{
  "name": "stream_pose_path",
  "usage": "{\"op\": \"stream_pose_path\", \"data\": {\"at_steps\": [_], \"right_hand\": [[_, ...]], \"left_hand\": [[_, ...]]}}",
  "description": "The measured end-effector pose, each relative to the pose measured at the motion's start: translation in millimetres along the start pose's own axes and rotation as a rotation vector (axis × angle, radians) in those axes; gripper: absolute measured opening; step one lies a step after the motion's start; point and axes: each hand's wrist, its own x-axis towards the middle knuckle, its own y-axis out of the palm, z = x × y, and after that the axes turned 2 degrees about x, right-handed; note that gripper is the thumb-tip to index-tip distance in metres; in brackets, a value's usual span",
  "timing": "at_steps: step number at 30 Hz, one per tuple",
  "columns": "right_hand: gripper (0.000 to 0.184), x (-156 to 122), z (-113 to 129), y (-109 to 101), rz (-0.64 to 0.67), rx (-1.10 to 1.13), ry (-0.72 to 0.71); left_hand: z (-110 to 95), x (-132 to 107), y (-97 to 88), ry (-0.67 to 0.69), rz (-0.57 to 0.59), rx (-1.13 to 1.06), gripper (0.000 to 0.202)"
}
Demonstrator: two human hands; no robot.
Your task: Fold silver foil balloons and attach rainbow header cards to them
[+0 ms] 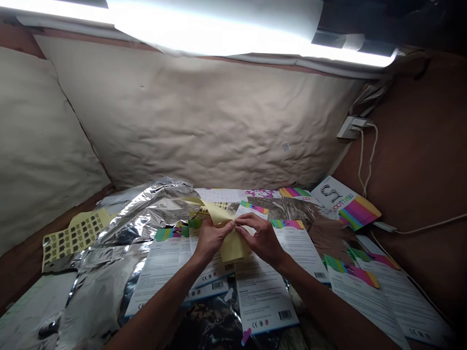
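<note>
The yellow sheet [232, 248] was grasped by both hands, its middle hidden behind the fingers. The left hand [213, 238] and right hand [260, 238] were curled onto it, fingertips almost meeting. Its long axis ran from below the hands up and leftward, toward a foil bag [156, 209] beyond the left hand. Printed cards [260, 296] lay beneath the hands.
</note>
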Motion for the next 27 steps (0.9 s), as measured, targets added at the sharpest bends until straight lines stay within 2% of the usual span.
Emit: {"op": "stream_pose_path", "data": {"at_steps": [9, 15, 22, 25, 27], "right_hand": [[0.012, 4, 1, -3, -0.001, 0.07, 0.17], [0.014, 1, 3, -7, -0.008, -0.098, 0.115], [0.012, -3, 4, -8, 0.058, -0.213, 0.063], [0.013, -3, 3, -11, 0.055, -0.206, 0.098], [0.014, -2, 2, -13, 0.055, -0.119, 0.16]], "left_hand": [[-1, -2, 0.7, 0.095, 0.013, 0.151, 0.023], [-9, -13, 4.0, 0.206, 0.061, 0.327, 0.019], [-7, -16, 6.8, 0.33, 0.066, 0.492, 0.021], [-5, -16, 7.1, 0.34, 0.071, 0.53, 0.02], [-5, -17, 7.2, 0.324, 0.079, 0.523, 0.02]]}}
